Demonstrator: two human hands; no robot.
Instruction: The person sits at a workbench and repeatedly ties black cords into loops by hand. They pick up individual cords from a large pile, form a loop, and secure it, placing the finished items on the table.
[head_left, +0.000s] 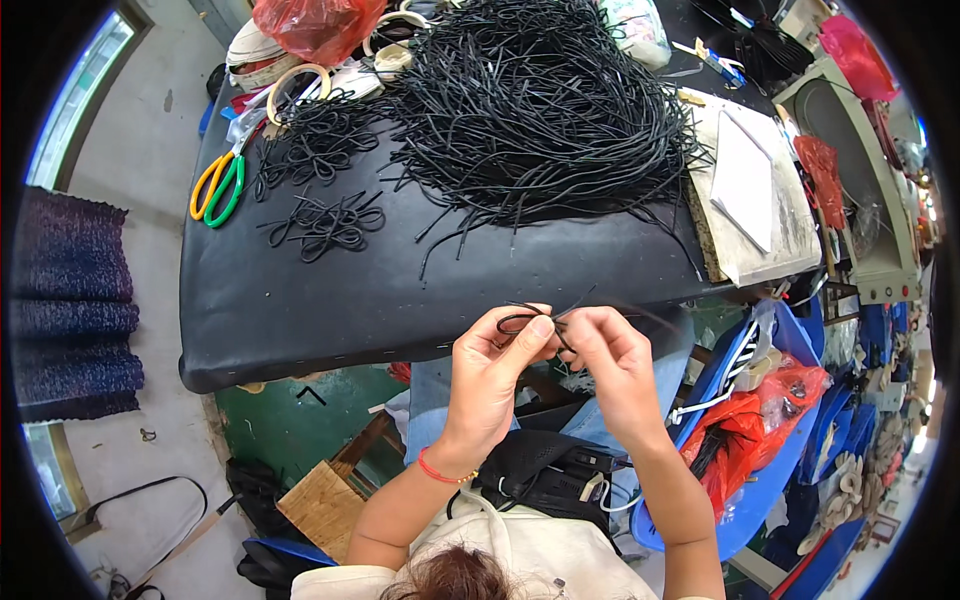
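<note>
Over the near edge of the black-covered table, my two hands meet on a thin black cord (514,324) bent into loops. My left hand (497,360) pinches the loops between thumb and fingers. Close beside it, my right hand (610,358) has its fingers pressed together on the same cord, and a loose end blurs off to the right. Exactly how the cord crosses between the fingertips is hidden. A large heap of black cords (550,110) spreads across the table beyond my hands. To its left lie tied cord bows (325,222) and a bigger pile of them (315,140).
Scissors (222,190) with yellow and green handles lie at the table's left edge. White paper (742,185) rests on a board (800,235) at the right. Below that stands a blue basket (735,535) holding red plastic bags (745,440). A wooden stool (322,505) is at lower left.
</note>
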